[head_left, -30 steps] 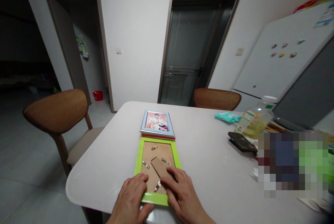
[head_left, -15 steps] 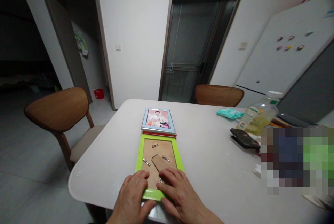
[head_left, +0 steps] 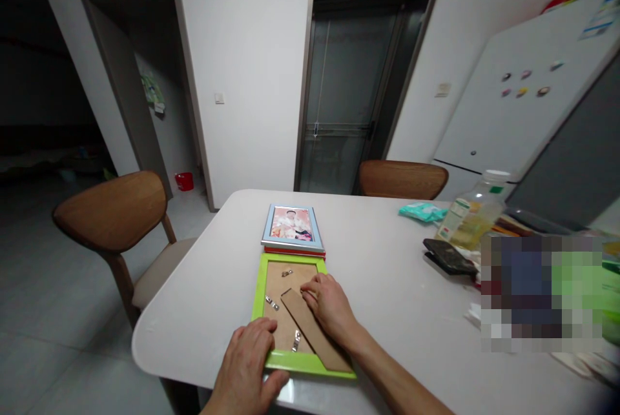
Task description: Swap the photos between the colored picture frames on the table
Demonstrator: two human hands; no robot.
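A lime-green photo frame (head_left: 285, 359) lies face down on the table, its brown backing board (head_left: 279, 324) uppermost. Across the board slants a brown stand leg (head_left: 317, 334). Metal clips (head_left: 296, 341) sit around the leg, one more clip (head_left: 272, 303) by the left border. My left hand (head_left: 249, 357) grips the frame's lower left corner, thumb along the bottom edge, fingers on the left border. The pinched fingers of my right hand (head_left: 329, 305) are at the right-hand clip, which they cover.
Just beyond the green frame is a light-blue photo frame (head_left: 267, 228) with a picture, on top of something red. To the right are a teal packet (head_left: 422, 212), a black wallet-like item (head_left: 449, 257) and a large bottle of yellow liquid (head_left: 472, 215). Wooden chairs (head_left: 113, 212) flank the table.
My right hand has moved up from the bottom edge to the right-hand clip, uncovering the stand leg and the lower clip. My left hand stays at the corner.
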